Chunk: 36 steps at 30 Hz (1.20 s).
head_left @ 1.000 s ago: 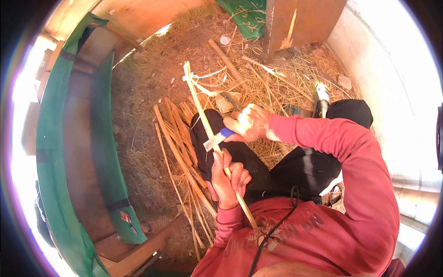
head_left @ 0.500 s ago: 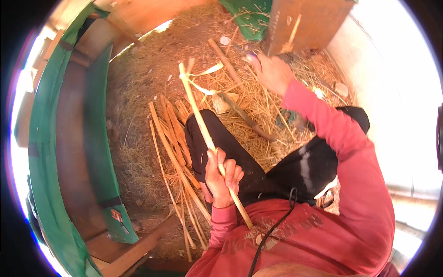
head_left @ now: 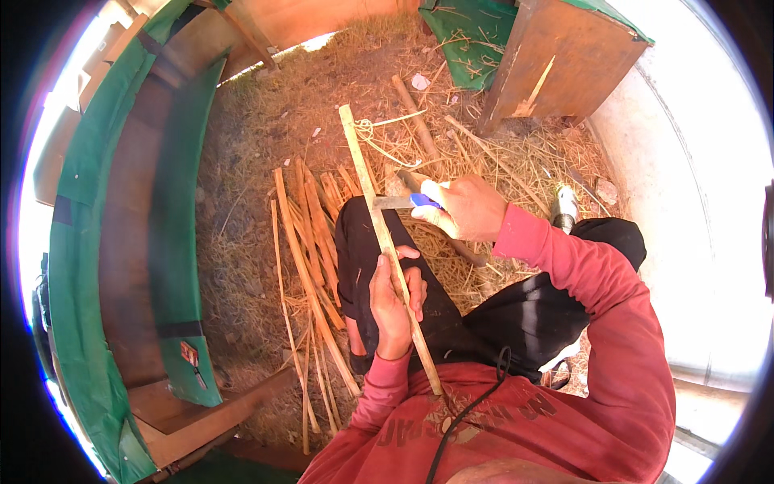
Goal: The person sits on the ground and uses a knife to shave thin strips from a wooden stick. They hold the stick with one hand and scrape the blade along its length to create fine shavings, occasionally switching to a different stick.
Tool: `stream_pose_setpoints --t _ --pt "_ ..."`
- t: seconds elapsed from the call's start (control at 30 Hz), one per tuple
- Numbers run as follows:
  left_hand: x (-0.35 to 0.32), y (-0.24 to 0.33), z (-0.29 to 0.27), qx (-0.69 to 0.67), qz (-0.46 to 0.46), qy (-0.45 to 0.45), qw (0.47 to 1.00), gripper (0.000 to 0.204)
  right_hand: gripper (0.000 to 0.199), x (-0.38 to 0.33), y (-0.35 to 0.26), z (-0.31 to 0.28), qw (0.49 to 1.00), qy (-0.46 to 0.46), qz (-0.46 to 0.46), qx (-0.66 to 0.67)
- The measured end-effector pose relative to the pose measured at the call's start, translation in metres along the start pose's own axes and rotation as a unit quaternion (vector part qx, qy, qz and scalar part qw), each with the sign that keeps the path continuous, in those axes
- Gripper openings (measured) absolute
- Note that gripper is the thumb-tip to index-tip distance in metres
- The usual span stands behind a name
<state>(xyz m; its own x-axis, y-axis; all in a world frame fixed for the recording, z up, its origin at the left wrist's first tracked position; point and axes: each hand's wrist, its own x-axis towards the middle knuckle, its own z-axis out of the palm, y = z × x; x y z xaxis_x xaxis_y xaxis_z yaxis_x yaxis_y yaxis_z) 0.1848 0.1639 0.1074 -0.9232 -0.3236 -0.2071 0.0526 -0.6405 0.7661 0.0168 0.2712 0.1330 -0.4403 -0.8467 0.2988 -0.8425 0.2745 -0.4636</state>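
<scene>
A view looking straight down at a seated person in a red long-sleeved top and dark trousers, working on straw-littered ground. Along the far left curves a green-painted wooden bench [head_left: 173, 242]. Just right of it, a loose bundle of split bamboo strips [head_left: 310, 258] lies on the dirt beside the person's knee.

The left hand [head_left: 395, 302] is closed firmly around a long pale bamboo strip [head_left: 379, 218], gripping it near the middle. The strip runs from the chest, over the lap, out toward the ground ahead. It looks light and stiff yet springy, with edges that may be sharp or splintery; the middle, where it is held, seems the steadiest place to hold it against a blade.

To the right, the right hand [head_left: 468, 208] is curled tight around the blue handle of a knife [head_left: 407, 200], whose blade lies across the strip above the left hand. Whether the edge is biting in or only resting is hard to tell at this angle. At the upper right stands a brown wooden box [head_left: 564, 56] on a green sheet.

Half a second earlier the right arm was stretched far forward toward that box, away from the strip; now it has come back and the knife meets the strip. The left hand's hold is unchanged.
</scene>
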Motion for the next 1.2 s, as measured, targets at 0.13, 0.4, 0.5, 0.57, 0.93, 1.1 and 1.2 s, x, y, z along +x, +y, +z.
stream_pose_setpoints --t 0.13,0.4,0.5,0.57,0.93,1.1,1.2 --pt "-0.003 0.009 0.012 -0.015 -0.029 0.02 0.999 0.044 0.031 0.0 0.006 0.004 0.993 0.06 0.012 0.1" --pt "-0.005 0.005 0.002 -0.148 -0.117 -0.101 0.977 0.048 0.036 0.001 0.008 0.003 0.988 0.033 0.013 0.153" --pt "-0.005 0.005 -0.002 -0.273 -0.156 -0.148 0.938 0.049 0.036 -0.001 0.002 -0.001 0.997 0.044 -0.016 0.061" --pt "-0.004 0.004 -0.007 -0.345 -0.178 -0.191 0.901 0.05 0.036 -0.002 -0.001 0.001 0.996 0.065 -0.064 -0.012" --pt "-0.017 0.006 0.002 -0.181 -0.189 -0.074 0.962 0.05 0.028 0.025 0.049 0.002 0.966 0.097 0.054 -0.233" --pt "-0.008 0.008 -0.005 -0.251 -0.189 -0.085 0.945 0.05 0.034 0.01 0.015 0.013 0.994 0.025 -0.043 -0.101" --pt "-0.012 0.01 -0.003 -0.21 -0.192 -0.089 0.955 0.049 0.039 0.002 0.001 0.02 0.987 0.053 -0.117 -0.097"
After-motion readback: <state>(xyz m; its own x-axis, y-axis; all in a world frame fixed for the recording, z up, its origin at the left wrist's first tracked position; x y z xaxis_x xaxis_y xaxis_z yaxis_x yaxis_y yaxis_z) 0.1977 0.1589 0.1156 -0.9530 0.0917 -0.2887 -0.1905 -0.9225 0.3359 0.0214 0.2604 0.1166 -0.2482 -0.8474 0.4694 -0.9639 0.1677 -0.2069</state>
